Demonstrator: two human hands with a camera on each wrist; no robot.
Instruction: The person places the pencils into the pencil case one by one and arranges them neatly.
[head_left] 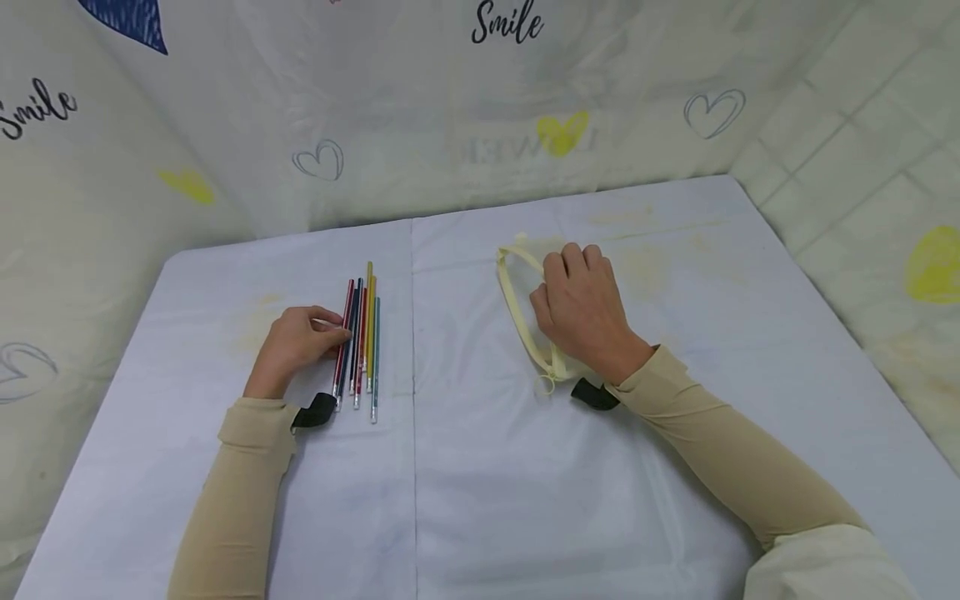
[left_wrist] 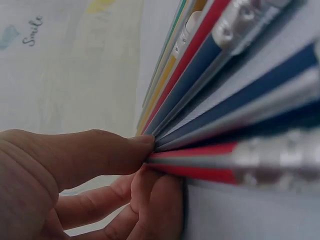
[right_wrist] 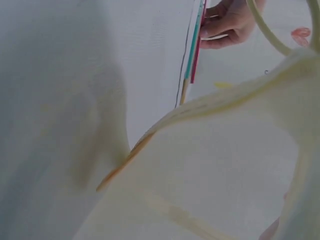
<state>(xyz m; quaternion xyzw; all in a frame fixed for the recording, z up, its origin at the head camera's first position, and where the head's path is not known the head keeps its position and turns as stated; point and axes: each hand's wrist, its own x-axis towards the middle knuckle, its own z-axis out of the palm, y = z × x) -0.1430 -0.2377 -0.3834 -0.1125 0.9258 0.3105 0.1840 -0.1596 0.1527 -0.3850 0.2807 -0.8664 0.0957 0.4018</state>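
Several striped pencils lie side by side on the table, left of its centre seam, their ends with metal ferrules pointing toward me. My left hand (head_left: 296,346) is at the left edge of the row. Its thumb and fingers pinch the outermost red-and-silver pencil (left_wrist: 200,162), and the thumb tip meets the blue pencil (left_wrist: 240,110) beside it. Over to the right, my right hand (head_left: 585,308) grips a pale yellow, see-through fabric bag (right_wrist: 225,160) with curled fingers. The bag's looped strap (head_left: 517,312) hangs to the left of that hand. Much of the bag is hidden behind the hand in the head view.
A white cloth covers the table (head_left: 487,483), with a seam running down its middle. Behind it hangs a pale curtain (head_left: 420,100) printed with hearts and words. Black wrist mounts (head_left: 596,394) sit below both hands.
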